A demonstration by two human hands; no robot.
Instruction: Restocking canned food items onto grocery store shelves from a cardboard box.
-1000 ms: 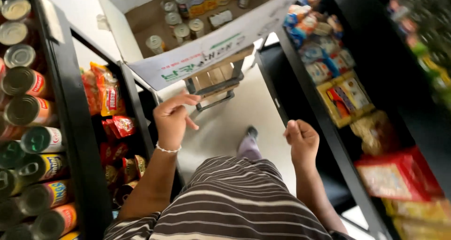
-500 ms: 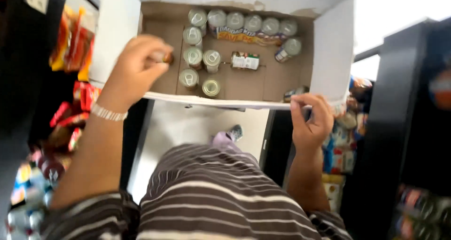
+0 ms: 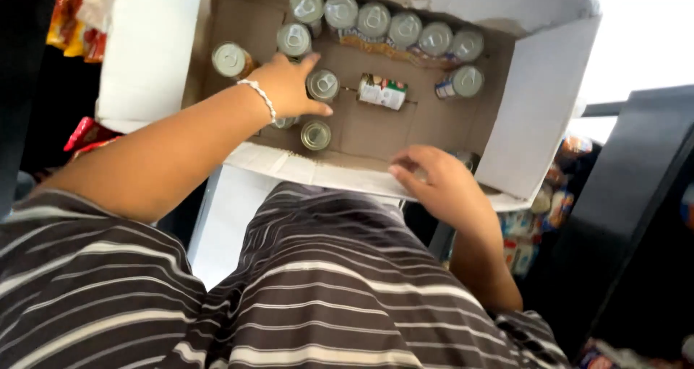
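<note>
Between dark shop shelves, a cardboard box (image 3: 538, 94) holds upright cans. Left hand (image 3: 289, 87) reaches inside, fingers loosely spread, touching a can (image 3: 322, 84) just ahead; right hand (image 3: 441, 185) grips the box's near edge.

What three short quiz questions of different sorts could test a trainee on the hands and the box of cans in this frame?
1. True or false: the left hand reaches among the cans inside the cardboard box.
2. Where is the right hand? A) on the box's near edge B) on a shelf C) holding a bag
3. Fill in: one can lies on its ___ in the middle of the box.

Key: 1 true; 2 A; 3 side.
</note>
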